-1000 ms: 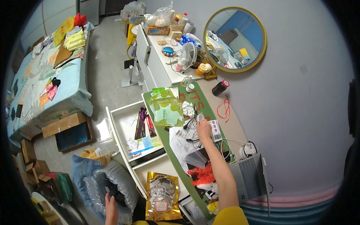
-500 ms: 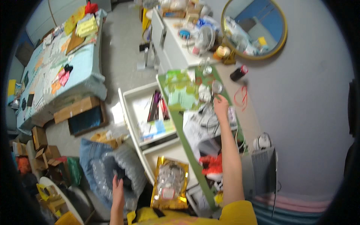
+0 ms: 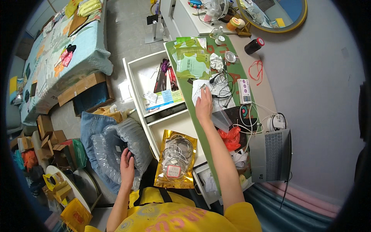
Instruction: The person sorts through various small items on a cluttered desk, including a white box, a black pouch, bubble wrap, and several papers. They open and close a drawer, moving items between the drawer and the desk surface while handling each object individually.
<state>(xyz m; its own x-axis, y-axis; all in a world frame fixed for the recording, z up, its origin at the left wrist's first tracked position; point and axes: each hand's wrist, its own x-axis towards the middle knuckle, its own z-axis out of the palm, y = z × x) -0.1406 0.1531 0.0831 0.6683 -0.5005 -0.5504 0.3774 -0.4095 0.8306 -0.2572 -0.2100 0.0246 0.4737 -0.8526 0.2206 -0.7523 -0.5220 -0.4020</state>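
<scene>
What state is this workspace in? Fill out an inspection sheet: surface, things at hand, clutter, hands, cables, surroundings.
Surface: green desk mat, partly covered by white paper.
Things at hand: small item on the paper, too small to identify; dark item inside inflated air-cushion wrap.
Clutter: green pouches, crumpled tissue, red plastic bag.
Hands: right hand at the small item, left hand at the dark item; both grips unclear.
Cables: black cables tangled on the mat; white cables near the laptop; coiled cables in a gold-edged pouch.
Surroundings: open upper drawer, bed, cardboard boxes on the floor.
</scene>
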